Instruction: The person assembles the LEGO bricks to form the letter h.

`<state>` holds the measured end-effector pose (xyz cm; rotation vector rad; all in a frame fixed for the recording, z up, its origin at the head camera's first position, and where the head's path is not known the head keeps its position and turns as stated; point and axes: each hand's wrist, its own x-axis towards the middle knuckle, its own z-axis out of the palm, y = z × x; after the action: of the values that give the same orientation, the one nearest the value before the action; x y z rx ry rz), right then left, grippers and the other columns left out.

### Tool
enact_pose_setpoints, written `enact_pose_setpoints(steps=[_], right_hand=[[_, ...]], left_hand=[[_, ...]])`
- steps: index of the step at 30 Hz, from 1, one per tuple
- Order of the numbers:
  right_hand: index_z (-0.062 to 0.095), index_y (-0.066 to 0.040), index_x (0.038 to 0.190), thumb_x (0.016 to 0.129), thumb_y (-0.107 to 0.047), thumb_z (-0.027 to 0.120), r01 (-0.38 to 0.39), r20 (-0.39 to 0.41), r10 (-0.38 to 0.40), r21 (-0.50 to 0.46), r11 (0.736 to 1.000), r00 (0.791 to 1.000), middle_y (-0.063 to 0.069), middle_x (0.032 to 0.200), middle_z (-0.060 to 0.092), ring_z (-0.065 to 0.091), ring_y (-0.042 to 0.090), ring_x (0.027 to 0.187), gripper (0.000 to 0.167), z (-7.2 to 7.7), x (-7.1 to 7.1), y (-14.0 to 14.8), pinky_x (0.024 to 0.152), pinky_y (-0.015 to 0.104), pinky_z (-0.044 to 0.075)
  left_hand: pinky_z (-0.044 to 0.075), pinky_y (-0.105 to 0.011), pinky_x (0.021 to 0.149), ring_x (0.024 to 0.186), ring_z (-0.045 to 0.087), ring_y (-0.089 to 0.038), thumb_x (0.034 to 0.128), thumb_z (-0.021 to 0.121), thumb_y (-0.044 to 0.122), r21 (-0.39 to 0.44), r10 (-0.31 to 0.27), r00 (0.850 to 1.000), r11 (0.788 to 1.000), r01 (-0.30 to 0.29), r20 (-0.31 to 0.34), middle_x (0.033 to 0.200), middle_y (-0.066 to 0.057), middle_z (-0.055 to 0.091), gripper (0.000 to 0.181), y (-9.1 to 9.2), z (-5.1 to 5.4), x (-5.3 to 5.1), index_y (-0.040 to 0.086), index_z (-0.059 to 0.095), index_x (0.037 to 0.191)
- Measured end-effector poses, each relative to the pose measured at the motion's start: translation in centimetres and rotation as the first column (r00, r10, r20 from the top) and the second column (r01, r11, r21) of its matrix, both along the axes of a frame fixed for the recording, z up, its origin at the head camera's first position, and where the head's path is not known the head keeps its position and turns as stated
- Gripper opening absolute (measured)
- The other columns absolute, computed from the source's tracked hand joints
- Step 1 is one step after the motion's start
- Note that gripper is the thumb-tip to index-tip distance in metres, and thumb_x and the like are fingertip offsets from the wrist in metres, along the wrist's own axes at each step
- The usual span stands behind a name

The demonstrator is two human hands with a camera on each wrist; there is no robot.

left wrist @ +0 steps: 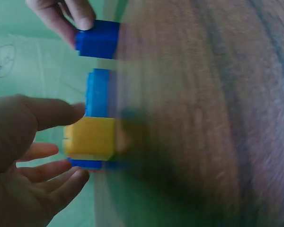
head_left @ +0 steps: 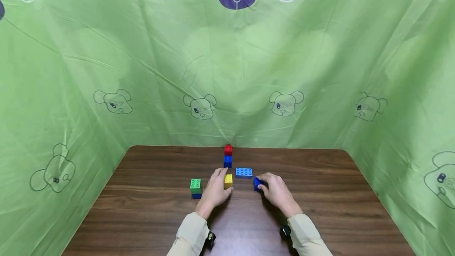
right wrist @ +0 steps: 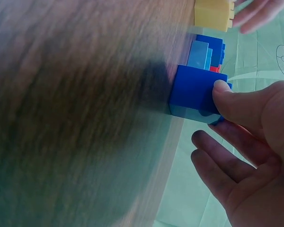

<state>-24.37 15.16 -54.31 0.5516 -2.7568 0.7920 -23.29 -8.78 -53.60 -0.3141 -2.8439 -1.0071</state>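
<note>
My right hand (head_left: 279, 193) pinches a dark blue brick (head_left: 257, 184) that sits on the table. In the right wrist view its thumb lies on the near side of that brick (right wrist: 196, 90), and the index finger goes behind it. Around a yellow brick (head_left: 228, 181) my left hand (head_left: 215, 191) is spread, thumb on one side and fingers on the other. The left wrist view shows the thumb close to the yellow brick (left wrist: 91, 139) without a clear grip; whether it touches cannot be told. A light blue long brick (head_left: 243, 172) lies between and beyond the hands.
Left of my left hand stands a green brick (head_left: 195, 185) on top of a dark blue one (head_left: 196, 196). Farther back are another blue brick (head_left: 228, 161) and a red brick (head_left: 228, 150), near the table's far edge. A green printed cloth (head_left: 241, 70) surrounds the brown wooden table (head_left: 142, 208).
</note>
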Motion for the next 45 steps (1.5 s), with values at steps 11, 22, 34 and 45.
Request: enact_pose_setpoints(steps=[11, 22, 34, 45], right_hand=[[0.076, -0.003, 0.113, 0.087, -0.006, 0.079, -0.018, 0.007, 0.019, -0.016, 1.000, 1.000, 0.012, 0.111, 0.074, 0.071, 0.031, 0.105, 0.026, 0.0, -0.1, -0.2, 0.091, 0.045, 0.057], [0.076, -0.001, 0.112, 0.086, -0.004, 0.079, -0.020, -0.005, 0.020, -0.016, 1.000, 1.000, 0.013, 0.109, 0.074, 0.071, 0.031, 0.104, 0.026, 0.2, -0.1, 0.1, 0.090, 0.045, 0.057], [0.075, -0.002, 0.115, 0.088, -0.005, 0.078, -0.027, 0.038, 0.029, -0.037, 0.999, 0.999, 0.013, 0.113, 0.073, 0.070, 0.031, 0.107, 0.028, -0.1, 0.0, 0.4, 0.092, 0.046, 0.056], [0.074, -0.002, 0.117, 0.088, -0.005, 0.077, -0.028, 0.034, 0.029, -0.035, 0.999, 0.999, 0.014, 0.115, 0.072, 0.069, 0.032, 0.109, 0.029, -0.2, 0.0, 0.5, 0.093, 0.046, 0.056]], left_hand=[[0.056, -0.047, 0.089, 0.102, 0.066, -0.031, 0.0805, 0.083, 0.005, -0.054, 0.027, 0.994, 0.998, -0.033, -0.108, 0.112, -0.014, 0.066, 0.039, -0.2, -1.1, -0.3, 0.005, 0.067, 0.116], [0.057, -0.035, 0.080, 0.091, 0.064, -0.016, 0.0824, 0.085, 0.014, -0.068, -0.155, 0.982, 0.987, 0.148, -0.110, 0.104, -0.003, 0.064, 0.035, 1.2, 0.7, 2.8, 0.010, 0.067, 0.112], [0.054, -0.026, 0.079, 0.091, 0.061, -0.007, 0.0832, 0.085, 0.021, -0.120, -0.284, 0.957, 0.954, 0.275, -0.064, 0.104, 0.004, 0.065, 0.034, 3.5, 0.3, 5.7, 0.012, 0.068, 0.112], [0.053, -0.028, 0.081, 0.094, 0.060, -0.010, 0.0794, 0.088, 0.021, -0.122, -0.275, 0.959, 0.956, 0.266, -0.067, 0.102, 0.002, 0.065, 0.034, 3.5, -1.0, 5.3, 0.011, 0.068, 0.106]])
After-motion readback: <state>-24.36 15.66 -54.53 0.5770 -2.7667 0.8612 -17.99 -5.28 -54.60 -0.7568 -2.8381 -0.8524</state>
